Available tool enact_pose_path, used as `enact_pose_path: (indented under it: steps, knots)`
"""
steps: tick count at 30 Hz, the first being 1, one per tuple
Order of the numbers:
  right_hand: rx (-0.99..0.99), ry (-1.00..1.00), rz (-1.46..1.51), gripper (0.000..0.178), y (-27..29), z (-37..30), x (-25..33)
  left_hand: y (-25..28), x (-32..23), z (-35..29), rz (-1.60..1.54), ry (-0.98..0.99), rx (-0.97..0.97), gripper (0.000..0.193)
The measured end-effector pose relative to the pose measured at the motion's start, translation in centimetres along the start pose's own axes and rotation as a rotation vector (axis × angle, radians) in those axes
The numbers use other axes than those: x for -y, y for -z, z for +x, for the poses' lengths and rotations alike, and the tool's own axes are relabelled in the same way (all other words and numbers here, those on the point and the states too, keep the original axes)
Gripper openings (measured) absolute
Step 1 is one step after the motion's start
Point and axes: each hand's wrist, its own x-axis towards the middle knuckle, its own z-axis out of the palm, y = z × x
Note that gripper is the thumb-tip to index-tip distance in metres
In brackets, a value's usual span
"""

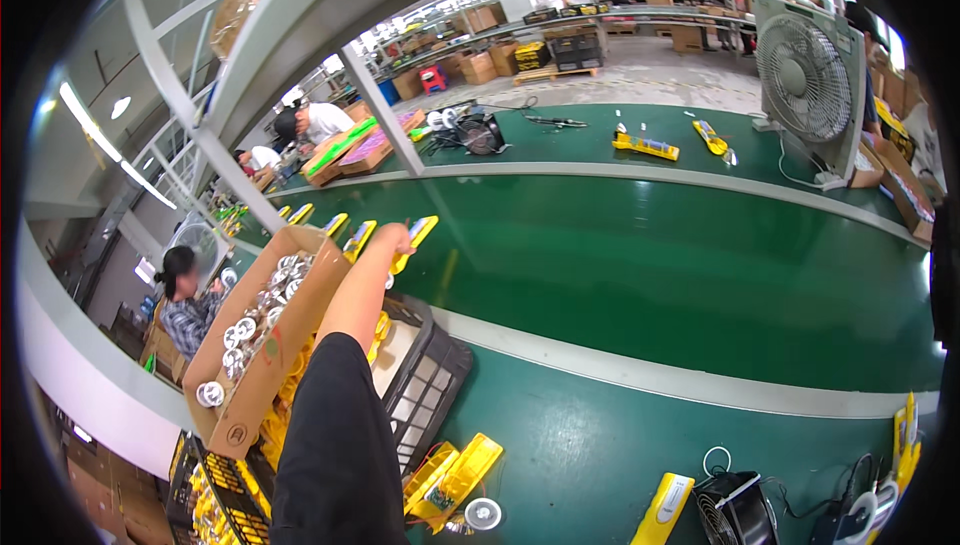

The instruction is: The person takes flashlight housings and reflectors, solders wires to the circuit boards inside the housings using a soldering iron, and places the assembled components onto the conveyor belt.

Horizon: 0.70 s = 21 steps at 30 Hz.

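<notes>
Reaching forward in the head view, the left hand (397, 239) partly hides a yellow device (424, 230) at its fingers; these are curled, but whether they grip it cannot be told. The right hand is out of frame, its state undetermined. Left of the left hand stands a carton (275, 352) of shiny round parts (243, 329); nearer, the black sleeve (335, 445) obscures yellow parts.

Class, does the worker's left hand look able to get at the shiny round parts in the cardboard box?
Probably yes: the cardboard box is open and nothing covers the shiny round parts, though the left hand is at a yellow case.
</notes>
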Motion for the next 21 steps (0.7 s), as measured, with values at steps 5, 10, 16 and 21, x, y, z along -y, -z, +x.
enact_pose_path:
  steps: [5, 10, 16, 21]
  knots:
    - [0.070, 0.443, -0.539, 0.024, -0.8, -1.2, 0.3, -2.1, -0.3, 2.5, -0.009, 0.094, -0.031, 0.048]
    - [-0.092, -0.050, -0.280, 0.022, 7.0, -0.7, -5.7, -0.4, -3.7, 0.0, 0.086, -0.104, 0.028, 0.074]
    - [0.054, 0.030, 0.397, 0.015, -3.3, -1.5, 1.0, 1.7, -16.9, -19.4, -0.397, -0.804, -0.505, 0.026]
    - [0.290, -0.002, 0.632, 0.017, -1.0, -1.0, -0.2, -6.3, -24.6, -39.9, -0.598, -0.903, 0.170, 0.059]
